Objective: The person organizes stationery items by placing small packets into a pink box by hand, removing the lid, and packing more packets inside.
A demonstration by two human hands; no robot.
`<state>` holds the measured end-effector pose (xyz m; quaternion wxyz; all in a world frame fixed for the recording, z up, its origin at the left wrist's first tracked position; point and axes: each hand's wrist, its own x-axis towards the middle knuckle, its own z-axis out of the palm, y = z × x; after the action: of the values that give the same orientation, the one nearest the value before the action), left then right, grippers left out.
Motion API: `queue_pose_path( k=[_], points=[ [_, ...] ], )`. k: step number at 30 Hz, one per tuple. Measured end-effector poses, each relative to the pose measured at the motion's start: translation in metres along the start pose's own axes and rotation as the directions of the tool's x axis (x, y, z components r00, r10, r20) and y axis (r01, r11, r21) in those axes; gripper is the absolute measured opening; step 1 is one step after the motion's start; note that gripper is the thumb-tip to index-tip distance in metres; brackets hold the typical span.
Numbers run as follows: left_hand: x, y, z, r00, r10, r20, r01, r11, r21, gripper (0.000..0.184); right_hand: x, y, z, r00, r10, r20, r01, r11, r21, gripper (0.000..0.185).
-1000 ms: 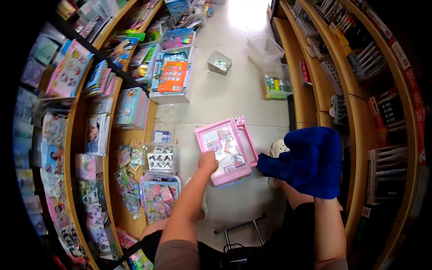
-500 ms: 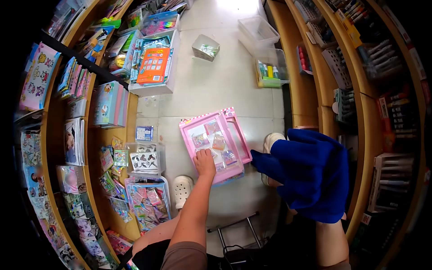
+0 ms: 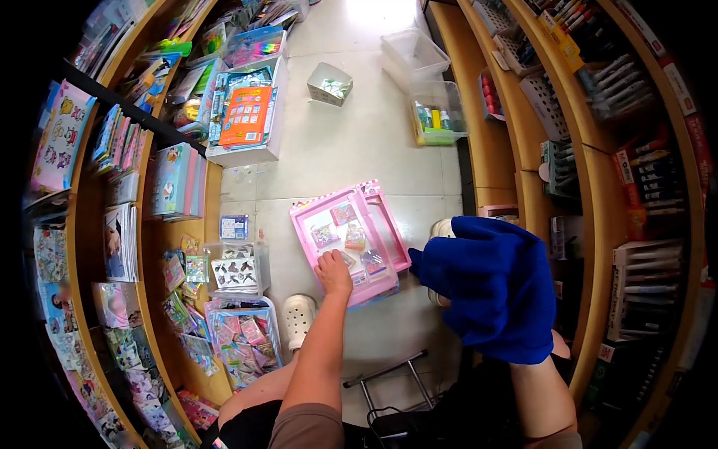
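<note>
Your left hand [image 3: 334,274] reached over the near left side of a shallow pink tray [image 3: 378,290], fingers loosely bent above small clear packets [image 3: 355,236]; whether they gripped one could not be told. Your right hand was hidden under a draped blue cloth [image 3: 493,284], so its opening and its hold could not be told.

The tray lay on the pale tiled floor [image 3: 374,161], slightly turned, ahead of your feet. The packets looked light and slippery, so a fingertip pinch at one edge would probably have served better than a full-hand grab. It would have helped to keep the wrist raised off the rim and the cloth's loose corner, close to the tray's right side, out of the packets.

Wooden shelves of stationery ran along both sides of the narrow aisle. To the left stood a clear bin [image 3: 262,284] and a tub of packets [image 3: 247,337]; a metal stool frame [image 3: 374,378] stood near your legs. Farther off were a white box [image 3: 248,153], a small open carton [image 3: 325,95] and clear plastic containers [image 3: 437,138].
</note>
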<state>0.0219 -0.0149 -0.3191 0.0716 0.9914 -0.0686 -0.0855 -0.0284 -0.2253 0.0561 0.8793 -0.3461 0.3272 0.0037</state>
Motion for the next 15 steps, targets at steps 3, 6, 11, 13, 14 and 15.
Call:
queue_pose_path(
  k=[3, 6, 11, 13, 14, 15],
  points=[
    [-0.004, 0.003, -0.023, 0.998, -0.044, 0.049, 0.047, 0.997, -0.061, 0.038, 0.001, -0.001, -0.002, 0.999, 0.043, -0.03, -0.039, 0.991, 0.128, 0.041],
    [-0.008, -0.007, -0.023, 0.995, -0.042, 0.086, 0.059, 0.976, -0.211, 0.034, 0.004, 0.001, -0.01, 1.0, 0.016, 0.003, -0.017, 0.993, 0.117, 0.042],
    [-0.025, -0.008, -0.015, 0.909, -0.263, 0.324, 0.381, 0.84, -0.386, 0.046, -0.002, -0.005, -0.003, 0.998, 0.054, 0.019, -0.056, 0.989, 0.137, 0.043],
    [-0.036, 0.003, -0.025, 0.908, -0.231, 0.351, 0.358, 0.861, -0.361, 0.052, -0.006, -0.007, -0.003, 0.996, 0.071, 0.045, -0.077, 0.985, 0.153, 0.042],
    [-0.04, 0.009, -0.028, 0.906, -0.215, 0.365, 0.347, 0.871, -0.348, 0.056, -0.007, -0.006, -0.005, 0.995, 0.077, 0.07, -0.087, 0.984, 0.154, 0.042],
    [-0.043, 0.015, -0.027, 0.886, -0.269, 0.378, 0.384, 0.882, -0.273, 0.061, -0.008, -0.006, -0.007, 0.992, 0.084, 0.095, -0.098, 0.983, 0.154, 0.041]
  ],
)
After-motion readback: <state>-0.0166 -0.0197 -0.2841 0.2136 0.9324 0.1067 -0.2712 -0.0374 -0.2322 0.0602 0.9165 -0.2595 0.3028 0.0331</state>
